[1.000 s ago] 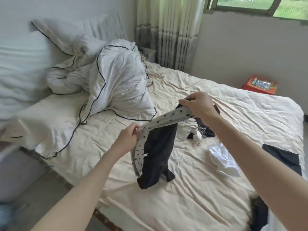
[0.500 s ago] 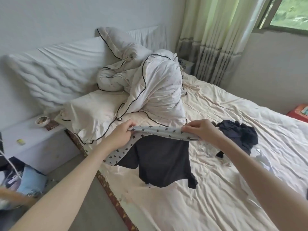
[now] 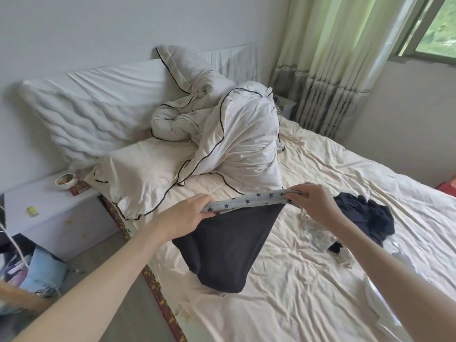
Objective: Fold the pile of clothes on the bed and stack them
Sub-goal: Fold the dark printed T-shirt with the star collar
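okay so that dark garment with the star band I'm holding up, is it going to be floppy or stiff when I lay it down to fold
Likely floppy: the dark garment sags in a loose pouch below its star-print band, held taut between the left hand and right hand. Probably light, since a pinch at each end carries it. It may crumple on the bed unless smoothed.

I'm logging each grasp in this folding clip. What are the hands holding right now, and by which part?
Both hands hold a dark garment by its star-print band: left hand at one end, right hand at the other.
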